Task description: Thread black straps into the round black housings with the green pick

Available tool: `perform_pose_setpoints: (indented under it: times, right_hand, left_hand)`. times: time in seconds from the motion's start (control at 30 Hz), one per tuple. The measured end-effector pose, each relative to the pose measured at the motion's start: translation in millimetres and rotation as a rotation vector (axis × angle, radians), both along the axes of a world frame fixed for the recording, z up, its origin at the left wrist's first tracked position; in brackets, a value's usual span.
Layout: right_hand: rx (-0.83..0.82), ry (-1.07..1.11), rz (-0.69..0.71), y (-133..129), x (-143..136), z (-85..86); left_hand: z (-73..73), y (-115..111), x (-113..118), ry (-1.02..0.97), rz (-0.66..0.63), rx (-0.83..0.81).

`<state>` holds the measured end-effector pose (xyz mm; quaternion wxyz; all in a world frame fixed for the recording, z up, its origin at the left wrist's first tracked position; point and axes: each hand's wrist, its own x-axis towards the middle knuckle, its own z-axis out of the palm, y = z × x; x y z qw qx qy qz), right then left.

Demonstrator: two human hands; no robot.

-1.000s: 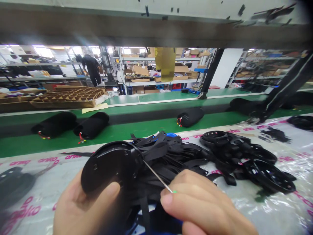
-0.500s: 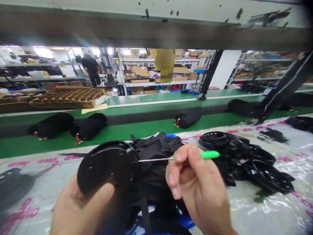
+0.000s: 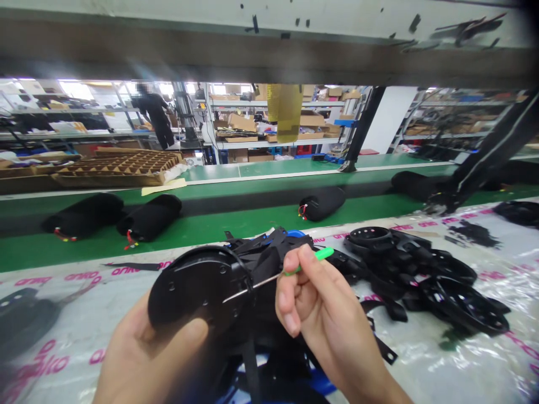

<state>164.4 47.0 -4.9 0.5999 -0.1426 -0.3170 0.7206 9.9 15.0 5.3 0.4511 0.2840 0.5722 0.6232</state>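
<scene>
My left hand (image 3: 147, 359) grips a round black plastic disc (image 3: 197, 289) from below, thumb on its lower face. My right hand (image 3: 324, 320) pinches a thin metal pick with a green handle (image 3: 314, 257). The pick's shaft slants down-left and its tip rests on the disc's right rim. Behind both hands lies a heap of black straps (image 3: 273, 252) over a blue container, mostly hidden.
A pile of black ring-shaped parts (image 3: 425, 269) lies to the right on clear plastic sheet with pink print (image 3: 67, 275). Beyond it a green conveyor (image 3: 236, 221) carries several black rolled sleeves (image 3: 149, 216). A person stands by far shelves (image 3: 155, 118).
My right hand has turned the pick, so the tip now points down-left onto the disc's rim. The disc has shifted slightly right. The sleeves on the conveyor have drifted left.
</scene>
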Motion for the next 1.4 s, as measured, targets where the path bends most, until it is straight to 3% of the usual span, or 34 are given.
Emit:
perform_pose_setpoints:
  times: [0.1,0.23,0.5,0.7,0.87,0.97,1.07,1.17,1.27,1.4]
  right_hand:
    - [-0.009,0.003,-0.029,0,-2,-0.3]
    - [-0.02,-0.019,-0.064,3,-4,-0.3]
    - [0.139,-0.055,-0.123,3,-6,-6.0]
    - [0.265,-0.13,-0.209,1,-10,-9.0]
    - [0.219,-0.059,-0.182,7,3,-5.1]
    - [0.309,-0.091,-0.345,10,12,-4.9]
    - [0.485,-0.389,-0.499,10,14,-9.6]
    - [0.498,-0.643,-0.268,8,11,-13.1]
    - [0.38,-0.615,-0.034,7,8,-10.6]
    - [0.38,-0.568,-0.046,6,6,-8.2]
  left_hand:
    - [-5.2,3,-8,0.059,-0.021,0.045]
    - [-14.3,7,-22,0.113,-0.146,0.128]
    - [-29.9,9,-39,0.094,-0.282,0.146]
    - [-20.4,14,-28,0.139,-0.192,0.105]
    - [-10.1,22,-25,0.127,-0.229,0.101]
    - [-12.7,23,-34,0.093,-0.257,0.084]
    - [-15.4,17,-39,0.03,-0.355,0.054]
    - [-11.9,8,-32,-0.061,-0.409,0.017]
    - [-5.5,3,-23,-0.048,-0.374,0.036]
    - [-3.3,1,-18,0.043,-0.342,0.045]
